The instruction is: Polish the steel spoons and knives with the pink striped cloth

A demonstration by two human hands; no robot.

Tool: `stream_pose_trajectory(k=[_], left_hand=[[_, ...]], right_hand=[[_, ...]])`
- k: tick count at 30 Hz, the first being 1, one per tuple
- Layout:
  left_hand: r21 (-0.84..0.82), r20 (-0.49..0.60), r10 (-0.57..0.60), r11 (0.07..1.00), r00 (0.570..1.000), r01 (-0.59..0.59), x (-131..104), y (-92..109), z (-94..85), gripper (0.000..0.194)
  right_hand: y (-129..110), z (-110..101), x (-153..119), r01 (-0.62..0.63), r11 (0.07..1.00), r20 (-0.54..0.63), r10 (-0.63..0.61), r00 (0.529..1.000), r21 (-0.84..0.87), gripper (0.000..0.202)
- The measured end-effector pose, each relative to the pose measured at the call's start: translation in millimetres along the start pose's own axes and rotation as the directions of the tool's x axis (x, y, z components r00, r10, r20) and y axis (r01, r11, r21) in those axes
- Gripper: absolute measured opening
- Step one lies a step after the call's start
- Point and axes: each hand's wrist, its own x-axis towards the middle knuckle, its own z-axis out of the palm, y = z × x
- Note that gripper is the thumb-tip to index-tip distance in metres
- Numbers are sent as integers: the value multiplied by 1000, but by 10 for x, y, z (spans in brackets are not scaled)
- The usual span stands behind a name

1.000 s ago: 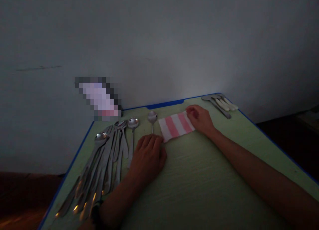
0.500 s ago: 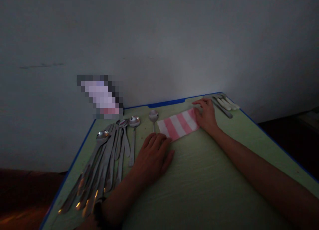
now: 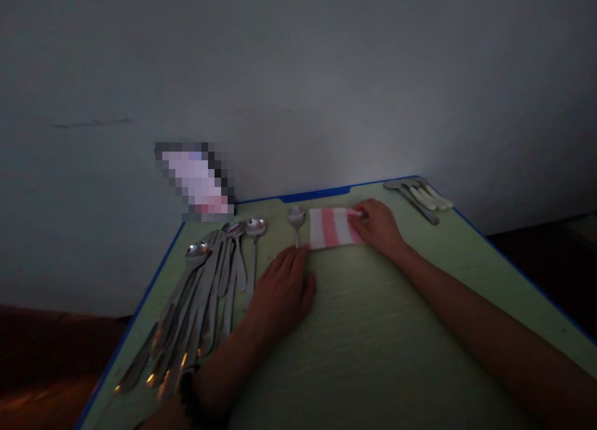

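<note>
A pink and white striped cloth (image 3: 330,228) lies on the green table (image 3: 373,330). My right hand (image 3: 377,226) pinches its right end between thumb and fingers. My left hand (image 3: 285,288) rests palm down at the cloth's lower left corner, fingers stretched out close together and thumb apart. Just beyond the left fingertips lies a single spoon (image 3: 296,217), its bowl toward the wall and the lower part of its handle hidden by the hand. Another spoon (image 3: 255,228) lies to the left of that hand.
Several metal spoons and other cutlery (image 3: 198,299) lie spread on the table's left side. Cutlery, some white-handled (image 3: 422,197), lies at the far right corner. A blurred phone-like object (image 3: 193,178) leans against the wall (image 3: 298,76).
The cloth looks shorter and straighter, and my right fingers have closed on its right end. My left hand has drawn back slightly from its left end. The view has shifted a little.
</note>
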Motion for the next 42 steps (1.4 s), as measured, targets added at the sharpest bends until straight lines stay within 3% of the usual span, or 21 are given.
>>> stream_pose_trajectory(k=[2, 4, 6, 9, 13, 18, 22, 26, 29, 32, 34, 36, 39, 42], left_hand=[[-28, 16, 60, 998, 998, -60, 2, 18, -32, 36], [-73, 35, 137, 988, 990, -134, 0, 52, -56, 31], [-112, 43, 190, 976, 981, -184, -6, 88, -63, 29], [-100, 49, 159, 983, 986, -154, -27, 114, -38, 36], [-53, 86, 121, 992, 989, -116, -52, 88, -4, 52], [-70, 158, 175, 984, 972, -166, -47, 70, -33, 52], [-94, 140, 168, 983, 976, -156, -38, 86, -47, 49], [-160, 95, 141, 979, 985, -125, -31, 104, -63, 27], [-199, 79, 123, 974, 989, -105, -25, 115, -83, 16], [-213, 75, 127, 971, 989, -108, -21, 122, -92, 11], [-213, 70, 128, 971, 989, -110, -20, 125, -91, 12], [-207, 66, 134, 971, 989, -118, -20, 125, -86, 16], [-195, 69, 139, 973, 988, -124, -19, 123, -77, 22], [-181, 79, 136, 976, 988, -120, -16, 118, -69, 24]], right_hand=[[55, -5, 37, -84, 980, -125, 108, 986, 183, 21], [101, -7, 60, -172, 923, -244, 266, 933, 345, 24], [131, -6, 71, -230, 844, -278, 398, 874, 485, 27], [148, -11, 79, -271, 696, -146, 477, 867, 665, 32], [172, -40, 106, -300, 508, 33, 469, 883, 808, 28], [265, -43, 145, -256, 395, 64, 438, 897, 882, 28], [339, 0, 147, -225, 458, 23, 405, 914, 860, 41], [352, 14, 129, -211, 567, -11, 362, 932, 796, 42], [250, -23, 88, -148, 735, -187, 352, 917, 661, 35], [43, -76, 22, 14, 927, -352, 129, 927, 375, 27], [-110, -93, -22, 151, 966, -246, -97, 964, 210, 29], [-239, -88, -57, 268, 956, -34, -266, 963, 122, 30], [-355, -71, -85, 332, 939, 171, -343, 923, 90, 28], [-388, -85, -91, 316, 941, 197, -335, 921, 122, 29]])
